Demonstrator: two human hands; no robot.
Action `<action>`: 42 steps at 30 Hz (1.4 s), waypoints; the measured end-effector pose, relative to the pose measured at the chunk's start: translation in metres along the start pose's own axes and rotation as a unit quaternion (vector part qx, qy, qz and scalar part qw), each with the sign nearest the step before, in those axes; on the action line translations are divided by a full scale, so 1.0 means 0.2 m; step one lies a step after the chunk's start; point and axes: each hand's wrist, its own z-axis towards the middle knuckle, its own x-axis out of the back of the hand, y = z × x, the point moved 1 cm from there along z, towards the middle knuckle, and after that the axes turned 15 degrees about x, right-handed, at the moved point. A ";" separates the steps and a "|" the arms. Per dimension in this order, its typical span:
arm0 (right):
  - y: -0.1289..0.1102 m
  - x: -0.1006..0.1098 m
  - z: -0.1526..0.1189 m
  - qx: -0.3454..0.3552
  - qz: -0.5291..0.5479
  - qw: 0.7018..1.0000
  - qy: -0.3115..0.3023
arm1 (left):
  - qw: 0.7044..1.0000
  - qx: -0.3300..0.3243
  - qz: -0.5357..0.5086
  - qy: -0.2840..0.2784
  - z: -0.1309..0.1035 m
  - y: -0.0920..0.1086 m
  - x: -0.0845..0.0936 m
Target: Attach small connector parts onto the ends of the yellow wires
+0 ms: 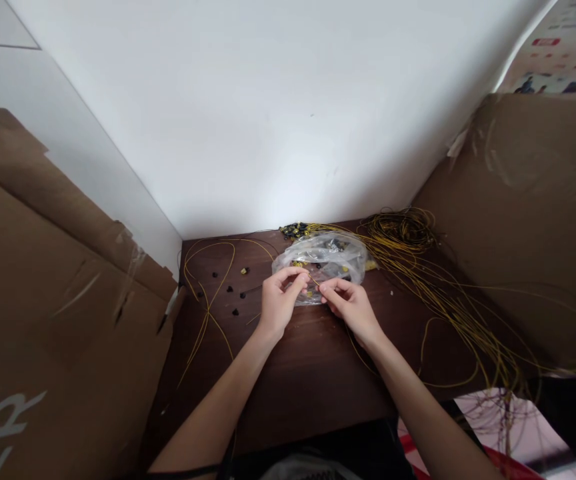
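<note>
My left hand [284,297] and my right hand [351,303] are raised in front of a clear plastic bag [318,250]. Both are closed in a pinch on a thin yellow wire [314,280], a short length of which runs between the fingertips. The wire seems to trail down below my right hand. Small yellow and black pieces show in the bag, too small to name. To the left of my left hand, several small black pieces and a yellow-and-black piece [245,271] lie on the dark wooden table [293,373].
A large bundle of yellow wires [438,293] spreads from the back of the table over its right front edge, with a coil [403,227] at the back. Loose yellow wires [208,310] lie at left. Cardboard [58,300] stands left, more cardboard [523,233] right, a white wall [268,120] behind.
</note>
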 end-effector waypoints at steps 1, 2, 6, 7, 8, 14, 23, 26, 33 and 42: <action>0.00 0.00 0.00 0.001 0.001 1.000 -0.002 | 1.000 -0.002 0.002 -0.004 0.00 0.00 0.00; 0.00 0.00 0.00 0.003 0.002 1.000 -0.003 | 1.000 -0.005 0.005 -0.007 0.00 -0.01 0.00; 0.00 0.00 0.00 0.010 0.002 1.000 -0.003 | 0.998 -0.021 0.052 -0.014 0.00 -0.03 0.00; 0.00 0.00 0.00 0.010 0.001 1.000 -0.003 | 0.997 -0.026 0.069 -0.014 0.01 -0.03 0.00; 0.00 0.00 0.00 0.011 0.000 1.000 -0.003 | 0.996 -0.032 0.086 -0.014 0.01 -0.04 0.00; 0.01 0.00 0.00 0.022 -0.002 1.000 -0.002 | 0.989 -0.063 0.131 -0.001 0.02 -0.06 0.01; 0.01 0.00 0.01 0.026 -0.010 1.000 -0.008 | 0.991 -0.036 0.129 -0.029 0.03 -0.06 0.01; 0.01 0.00 0.01 0.022 -0.009 1.000 -0.008 | 0.991 -0.017 0.130 -0.035 0.03 -0.07 0.01; 0.00 0.00 0.01 0.018 -0.010 1.000 -0.008 | 0.990 -0.030 0.133 -0.030 0.03 -0.06 0.01; 0.02 0.00 0.01 0.034 -0.022 0.999 -0.017 | 0.990 -0.038 0.134 -0.020 0.03 -0.06 0.02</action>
